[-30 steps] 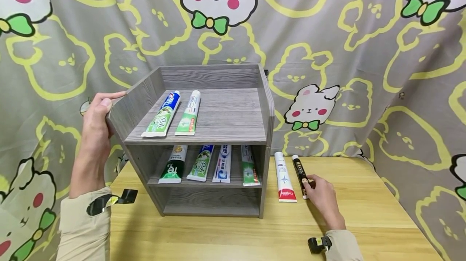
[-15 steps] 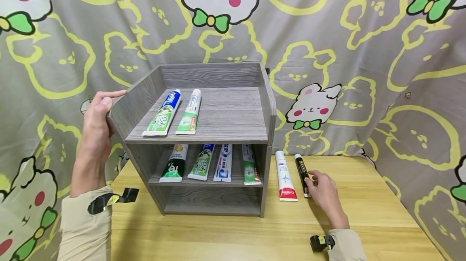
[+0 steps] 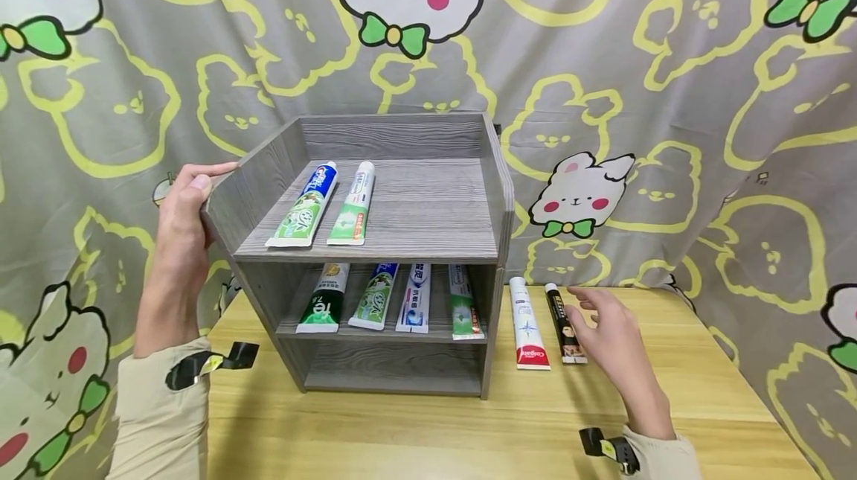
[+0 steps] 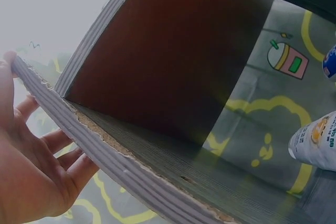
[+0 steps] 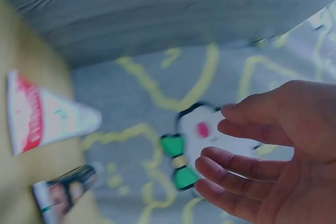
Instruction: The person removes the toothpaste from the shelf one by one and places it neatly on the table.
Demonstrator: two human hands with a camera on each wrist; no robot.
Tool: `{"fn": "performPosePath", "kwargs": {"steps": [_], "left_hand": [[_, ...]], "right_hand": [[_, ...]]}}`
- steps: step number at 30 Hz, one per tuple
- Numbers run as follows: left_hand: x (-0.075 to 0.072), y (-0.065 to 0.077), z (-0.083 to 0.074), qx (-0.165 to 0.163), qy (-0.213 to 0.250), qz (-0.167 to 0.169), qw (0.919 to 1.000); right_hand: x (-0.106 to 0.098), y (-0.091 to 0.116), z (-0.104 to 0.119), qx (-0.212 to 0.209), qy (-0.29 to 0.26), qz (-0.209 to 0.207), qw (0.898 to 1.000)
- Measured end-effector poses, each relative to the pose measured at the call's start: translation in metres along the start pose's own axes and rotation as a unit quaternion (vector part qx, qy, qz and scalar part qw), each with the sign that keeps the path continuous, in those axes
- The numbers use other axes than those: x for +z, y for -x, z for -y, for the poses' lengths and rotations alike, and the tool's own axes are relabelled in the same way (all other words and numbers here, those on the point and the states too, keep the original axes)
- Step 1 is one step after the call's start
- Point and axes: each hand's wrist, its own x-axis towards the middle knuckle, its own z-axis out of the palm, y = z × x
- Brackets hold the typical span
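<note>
Black toothpaste tube (image 3: pixel 564 325) lying on the desk (image 3: pixel 415 435) near the empty, loosely spread right hand (image 3: pixel 612 335); left hand (image 3: pixel 182 216) gripping the shelf (image 3: pixel 428 201) by its left wall (image 3: pixel 260 190), probably for steadiness.

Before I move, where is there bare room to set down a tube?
Top shelf: between the white-green tube and the right wall. Bottom shelf: its visible floor. Table: the strip before the unit, and right of the right hand. Crowded: middle shelf (four tubes) and between unit and hand (Colgate, black tube).
</note>
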Motion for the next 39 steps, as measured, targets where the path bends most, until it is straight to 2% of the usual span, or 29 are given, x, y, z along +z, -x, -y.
{"fn": "performPosePath", "kwargs": {"steps": [6, 11, 15, 19, 24, 29, 31, 33, 35, 39], "left_hand": [[0.003, -0.001, 0.000, 0.000, 0.001, 0.001, 1.0000], [0.006, 0.000, 0.000, -0.003, -0.002, 0.004, 1.0000], [0.007, 0.001, -0.001, -0.003, -0.003, 0.004, 1.0000], [0.009, 0.000, -0.001, -0.001, 0.013, 0.004, 0.9999], [0.011, -0.001, -0.002, 0.005, 0.024, 0.004, 0.9997], [0.008, -0.002, -0.002, 0.002, 0.019, 0.002, 0.9998], [0.006, -0.001, -0.002, 0.001, 0.016, 0.000, 0.9999], [0.004, -0.001, -0.003, -0.002, 0.017, -0.003, 0.9998], [0.002, 0.000, -0.003, -0.004, 0.019, -0.002, 0.9998], [0.001, 0.000, -0.003, -0.007, 0.022, -0.001, 0.9997]], "right_hand": [[-0.022, 0.007, 0.032, -0.054, -0.005, -0.051, 0.997], [-0.039, 0.013, 0.063, -0.111, -0.038, -0.114, 0.987], [-0.050, 0.016, 0.091, -0.197, -0.106, -0.141, 0.964], [-0.053, 0.017, 0.123, -0.290, -0.161, -0.138, 0.933], [-0.046, 0.011, 0.164, -0.353, -0.193, -0.117, 0.908], [-0.031, -0.006, 0.200, -0.398, -0.189, -0.094, 0.893], [-0.025, -0.014, 0.213, -0.398, -0.186, -0.079, 0.895], [-0.019, -0.021, 0.224, -0.388, -0.183, -0.065, 0.901], [-0.012, -0.030, 0.233, -0.372, -0.180, -0.054, 0.909], [0.002, -0.046, 0.247, -0.327, -0.156, -0.027, 0.932]]}}
